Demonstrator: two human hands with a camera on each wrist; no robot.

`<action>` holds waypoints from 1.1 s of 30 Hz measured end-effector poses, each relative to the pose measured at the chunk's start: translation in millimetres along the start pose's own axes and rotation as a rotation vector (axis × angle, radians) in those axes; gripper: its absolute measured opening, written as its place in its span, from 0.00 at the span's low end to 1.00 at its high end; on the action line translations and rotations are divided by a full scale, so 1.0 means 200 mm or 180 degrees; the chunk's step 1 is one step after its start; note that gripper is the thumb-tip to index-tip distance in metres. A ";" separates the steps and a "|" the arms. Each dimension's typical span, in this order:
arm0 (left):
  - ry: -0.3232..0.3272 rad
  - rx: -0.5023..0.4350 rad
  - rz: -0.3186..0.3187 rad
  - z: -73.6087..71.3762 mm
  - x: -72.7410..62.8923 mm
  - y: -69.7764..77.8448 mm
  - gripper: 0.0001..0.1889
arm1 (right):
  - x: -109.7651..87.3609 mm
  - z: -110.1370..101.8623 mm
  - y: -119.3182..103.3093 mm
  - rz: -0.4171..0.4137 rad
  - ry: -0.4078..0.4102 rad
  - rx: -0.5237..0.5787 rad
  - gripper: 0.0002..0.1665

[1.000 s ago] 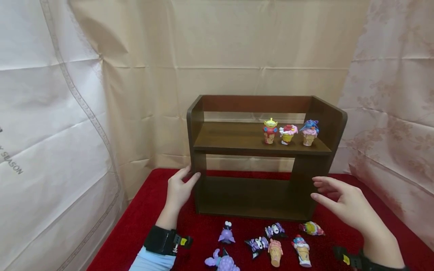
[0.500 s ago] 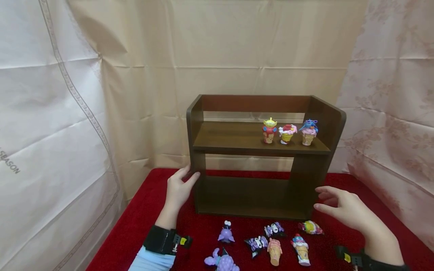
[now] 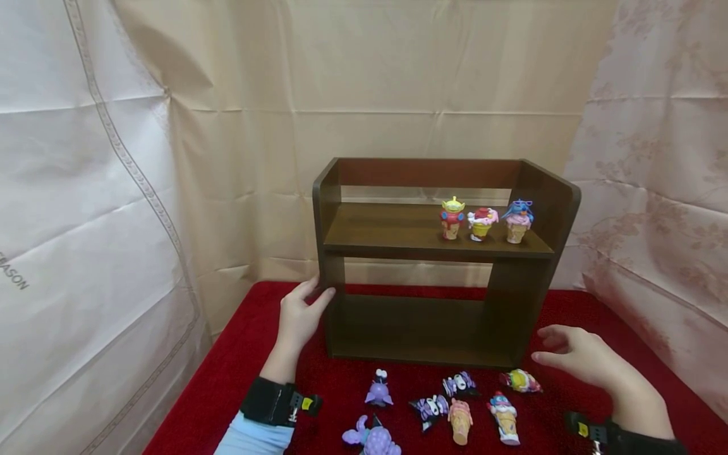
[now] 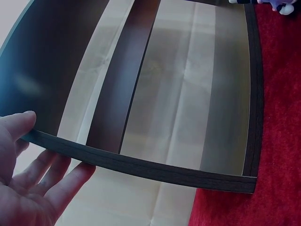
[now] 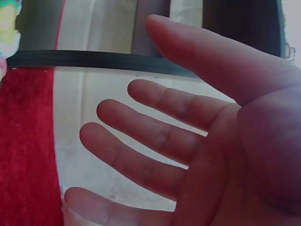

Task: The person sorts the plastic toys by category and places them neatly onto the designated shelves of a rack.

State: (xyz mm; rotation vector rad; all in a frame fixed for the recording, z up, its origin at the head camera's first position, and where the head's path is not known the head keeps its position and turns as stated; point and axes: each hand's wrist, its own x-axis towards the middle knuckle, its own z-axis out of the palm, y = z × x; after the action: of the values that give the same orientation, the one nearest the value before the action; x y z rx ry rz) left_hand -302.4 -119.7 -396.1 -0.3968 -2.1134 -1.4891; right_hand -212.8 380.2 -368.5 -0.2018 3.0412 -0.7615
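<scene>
A dark brown two-tier wooden shelf point(image 3: 421, 249) stands on the red cloth. My left hand point(image 3: 299, 314) holds its left side panel. In the left wrist view the thumb point(image 4: 21, 125) lies on one side of the panel's edge and the fingers point(image 4: 70, 186) on the other. My right hand point(image 3: 586, 357) hovers to the right of the shelf, holding nothing, its fingers point(image 5: 141, 136) spread and loosely bent. Nearest to it on the cloth lies a small yellow-and-red ice-cream-cone figurine point(image 3: 521, 381).
On the upper tier stand an alien cone figurine point(image 3: 452, 219), a red-and-pink one point(image 3: 482, 224) and a blue-topped one point(image 3: 518, 222). Before the shelf lie several more, including a purple figurine point(image 3: 378, 389), a pink cone point(image 3: 460, 422) and a blue-and-red cone point(image 3: 503, 418). Fabric hangs behind.
My right hand has lowered and drawn a little to the right, away from the shelf's right side. The left hand has stayed at the left panel. The figurines have not moved.
</scene>
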 end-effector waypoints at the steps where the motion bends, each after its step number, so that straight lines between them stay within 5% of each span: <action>1: -0.0004 -0.0002 -0.0001 0.00 0.00 0.00 0.23 | 0.00 0.01 0.01 0.0010 -0.0019 -0.0001 0.35; 16: -0.0006 0.0057 0.0017 0.00 0.00 0.00 0.23 | 0.06 0.11 0.10 0.0481 -0.0613 0.0421 0.41; 33: -0.0031 0.0041 -0.0008 0.00 0.00 -0.01 0.24 | 0.09 0.19 0.09 0.0749 -0.0866 0.0485 0.39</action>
State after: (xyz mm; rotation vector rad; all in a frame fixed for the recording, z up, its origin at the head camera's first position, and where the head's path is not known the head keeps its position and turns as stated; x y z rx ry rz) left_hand -302.6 -121.1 -397.1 -0.3977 -2.1308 -1.4772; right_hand -231.4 376.2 -410.8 0.0495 2.6762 -0.8620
